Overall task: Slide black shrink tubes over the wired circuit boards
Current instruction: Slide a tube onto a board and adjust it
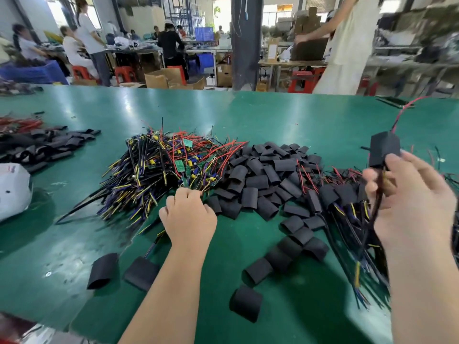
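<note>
The right hand [409,202] is raised above the green table [248,115] at the right side and holds one sleeved board [383,150]. The thumb and fingers are curled around its lower end and the dark leads below it. The long axis of this unit stands roughly upright with a slight tilt. Its red lead [407,109] exits the top end and points up and away to the right, while the black and yellow leads hang down past the palm. The left hand [188,214] is low at the near edge of the pile of wired circuit boards [173,167], knuckles up and fingers curled under. Whether the fingers grip a board or wire cannot be determined, as they are hidden. The boards in the pile lie at mixed angles, and most of their black and yellow leads fan toward the near left. The heap of black shrink tubes [260,180] touches the right side of that pile. Single tubes [103,270] lie flat near the table's near edge. Further sleeved units [347,202] lie under the right hand.
</note>
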{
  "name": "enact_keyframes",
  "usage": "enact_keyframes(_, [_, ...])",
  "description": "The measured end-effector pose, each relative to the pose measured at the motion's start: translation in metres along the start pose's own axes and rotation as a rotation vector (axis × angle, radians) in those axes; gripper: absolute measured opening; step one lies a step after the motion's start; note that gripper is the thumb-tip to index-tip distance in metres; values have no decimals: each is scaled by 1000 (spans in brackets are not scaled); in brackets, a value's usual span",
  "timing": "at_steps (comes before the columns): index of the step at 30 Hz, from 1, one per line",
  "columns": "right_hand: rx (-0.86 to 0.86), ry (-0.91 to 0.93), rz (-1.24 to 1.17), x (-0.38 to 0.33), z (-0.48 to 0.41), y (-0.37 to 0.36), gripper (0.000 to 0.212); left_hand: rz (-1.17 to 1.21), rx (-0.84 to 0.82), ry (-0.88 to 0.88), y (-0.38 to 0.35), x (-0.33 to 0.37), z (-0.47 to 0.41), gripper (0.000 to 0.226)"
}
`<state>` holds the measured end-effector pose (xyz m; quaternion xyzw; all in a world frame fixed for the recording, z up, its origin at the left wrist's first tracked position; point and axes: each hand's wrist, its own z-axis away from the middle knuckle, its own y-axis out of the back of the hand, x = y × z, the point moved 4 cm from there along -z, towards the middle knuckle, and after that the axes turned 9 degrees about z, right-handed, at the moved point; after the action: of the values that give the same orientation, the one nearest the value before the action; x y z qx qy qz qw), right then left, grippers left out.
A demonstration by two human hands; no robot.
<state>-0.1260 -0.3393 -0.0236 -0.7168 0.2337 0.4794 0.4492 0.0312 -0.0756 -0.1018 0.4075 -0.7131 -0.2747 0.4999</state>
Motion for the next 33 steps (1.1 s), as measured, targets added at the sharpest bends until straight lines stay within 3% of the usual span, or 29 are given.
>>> enact_keyframes(2, [10,139,360,-5,-1,3,18,-21,1,5,-1,-2,-1,31])
enact_keyframes(6, [42,363,1325,3,-3,7,24,-1,9,22,-1,-6,-5,28])
enact_keyframes(9, [36,244,1512,15,3,0,28,-29,9,63,0,-8,-9,23])
enact_keyframes(11, [43,273,1489,20,10,-7,28,-63,17,74,0,-8,-10,22])
enact_keyframes(13, [6,418,1406,21,18,-17,24,-40,68,64,2,-8,-10,22])
enact_keyframes(16, [-197,505,1180,30,30,-33,17,115,213,7,12,-3,-7,23])
enact_keyframes(19, [-450,158,1000,60,39,-47,14,329,254,-125,19,11,-1,24])
enact_keyframes(22, [-612,-353,367,84,53,-61,32,442,209,-358,23,29,10,20])
enact_keyframes(25, [-557,-434,75,87,48,-62,41,449,82,-482,18,38,16,15])
enact_keyframes(28, [-482,-378,64,85,41,-57,28,396,-47,-525,12,43,19,15])
enact_keyframes(30, [-478,-330,102,85,40,-54,6,403,-81,-553,12,46,23,17])
enact_keyframes(33, [-535,-190,280,87,44,-56,13,443,-113,-591,13,52,29,25])
